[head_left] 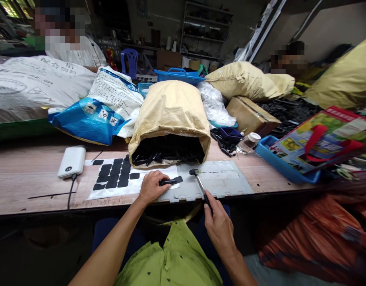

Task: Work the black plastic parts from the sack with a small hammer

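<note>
The left hand [154, 184] has its fingers closed on a black pen-like piece [168, 182], near the middle of the surface [42, 169], with a black patch [179, 179] at its right end. The right hand [219, 220] grasps a hammer [200, 183] by its handle, its head above or on the grey board [215, 188]. Left lies a white sheet [134, 186] of black patches; on the far side, an open sack [172, 107] holds black pieces.

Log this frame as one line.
left hand: holds black part | right hand: grips hammer | sack: open, black pieces inside | white device: cable attached
</note>
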A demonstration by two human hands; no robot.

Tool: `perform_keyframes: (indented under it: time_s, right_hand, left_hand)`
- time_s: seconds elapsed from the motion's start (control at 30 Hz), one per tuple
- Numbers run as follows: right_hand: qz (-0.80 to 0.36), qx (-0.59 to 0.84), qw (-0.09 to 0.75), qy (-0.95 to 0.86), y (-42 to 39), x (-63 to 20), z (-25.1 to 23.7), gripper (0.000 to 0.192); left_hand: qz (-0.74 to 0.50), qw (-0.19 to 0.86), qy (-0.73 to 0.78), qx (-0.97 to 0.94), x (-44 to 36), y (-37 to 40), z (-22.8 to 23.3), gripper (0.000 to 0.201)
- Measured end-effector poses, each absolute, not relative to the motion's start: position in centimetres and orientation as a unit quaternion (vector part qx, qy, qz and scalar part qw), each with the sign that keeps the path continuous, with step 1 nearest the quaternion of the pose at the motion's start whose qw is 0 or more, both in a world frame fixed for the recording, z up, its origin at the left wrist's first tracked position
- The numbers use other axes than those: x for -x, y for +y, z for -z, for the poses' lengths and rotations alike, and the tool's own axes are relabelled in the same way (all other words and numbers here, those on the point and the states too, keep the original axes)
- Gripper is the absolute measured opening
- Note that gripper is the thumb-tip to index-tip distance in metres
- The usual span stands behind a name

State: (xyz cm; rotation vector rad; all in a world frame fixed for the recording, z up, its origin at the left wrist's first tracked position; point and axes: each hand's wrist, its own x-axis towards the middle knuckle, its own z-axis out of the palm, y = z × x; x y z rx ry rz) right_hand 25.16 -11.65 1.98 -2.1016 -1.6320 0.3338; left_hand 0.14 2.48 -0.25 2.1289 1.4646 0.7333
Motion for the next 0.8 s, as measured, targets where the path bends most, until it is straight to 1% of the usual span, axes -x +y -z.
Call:
perform_keyframes:
  time_s: [0.1,0.17,0.37,0.57,0.8]
  right_hand:
    - [-0.078,0.801,0.170,-0.569,-11.4,-26.3,-1.7,0.050]
    - [-0.066,0.809,0.147,-0.566,-11.3,-26.7,-1.7,0.051]
    - [-0.088,0.815,0.097,-0.564,-11.0,-26.8,-2.2,0.053]
    - [-0.066,0.817,0.094,-0.565,-11.0,-26.5,-1.9,0.052]
    - [-0.081,0.826,0.096,-0.550,-11.1,-26.0,-2.1,0.053]
  left_hand:
    - [-0.264,0.221,0.529,-0.776,-0.1,2.5,0.4,0.019]
    - [-0.262,0.221,0.527,-0.778,-0.1,2.5,0.4,0.020]
    - [-0.260,0.219,0.521,-0.783,0.1,2.5,0.4,0.018]
    - [-0.260,0.220,0.515,-0.786,0.2,2.5,0.6,0.019]
    - [-0.255,0.198,0.519,-0.791,0.2,2.4,0.9,0.020]
